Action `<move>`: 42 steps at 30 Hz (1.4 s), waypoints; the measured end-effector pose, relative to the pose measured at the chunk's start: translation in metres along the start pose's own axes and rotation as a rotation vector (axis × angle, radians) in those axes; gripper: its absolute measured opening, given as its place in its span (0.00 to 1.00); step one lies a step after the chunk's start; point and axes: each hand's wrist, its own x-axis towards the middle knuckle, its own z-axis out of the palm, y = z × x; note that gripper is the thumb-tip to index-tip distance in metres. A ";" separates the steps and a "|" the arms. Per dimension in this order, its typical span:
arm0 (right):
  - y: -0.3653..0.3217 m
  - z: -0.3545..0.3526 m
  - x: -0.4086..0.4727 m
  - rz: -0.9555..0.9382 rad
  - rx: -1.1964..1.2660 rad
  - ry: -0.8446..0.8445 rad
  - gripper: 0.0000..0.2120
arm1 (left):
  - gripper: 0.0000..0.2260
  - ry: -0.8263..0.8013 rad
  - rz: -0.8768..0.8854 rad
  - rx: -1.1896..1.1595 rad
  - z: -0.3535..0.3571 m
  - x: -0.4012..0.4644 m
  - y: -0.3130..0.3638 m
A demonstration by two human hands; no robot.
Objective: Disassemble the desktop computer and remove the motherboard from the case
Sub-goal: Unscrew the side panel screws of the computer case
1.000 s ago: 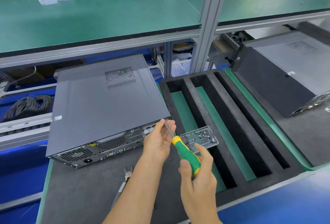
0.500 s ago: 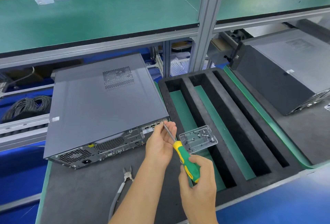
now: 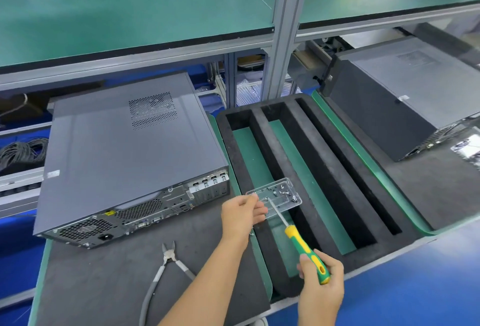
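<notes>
grey bench mat (image 3: 104, 286). computer (image 3: 130, 159) lies closed left of clear tray (image 3: 288, 203). left hand (image 3: 241, 212) pinches, contents unclear, at tray; right hand (image 3: 322, 286) grips screwdriver (image 3: 304, 246). release low over tray so the screw can't bounce.

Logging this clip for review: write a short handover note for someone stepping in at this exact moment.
Right hand grips the green-and-yellow-handled screwdriver, its tip over the clear plastic screw tray.
Left hand is beside the tray's near end, fingers curled; whether it holds a screw is hidden.
The grey metal desktop case lies flat, side cover on.
Grey-handled cutters lie on the dark mat.
Done: some screws sit in the tray.
Left: take off the cover, strip the inside, remove the motherboard.
</notes>
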 end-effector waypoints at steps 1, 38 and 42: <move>0.001 -0.002 0.005 0.013 0.013 0.006 0.13 | 0.07 -0.011 0.050 0.096 0.004 0.003 -0.001; 0.047 0.087 -0.006 -0.570 -0.892 -0.594 0.08 | 0.34 0.926 1.034 1.226 -0.249 -0.048 0.049; 0.041 0.093 -0.005 -0.660 -1.021 -0.748 0.08 | 0.38 0.825 1.000 1.446 -0.272 -0.040 0.080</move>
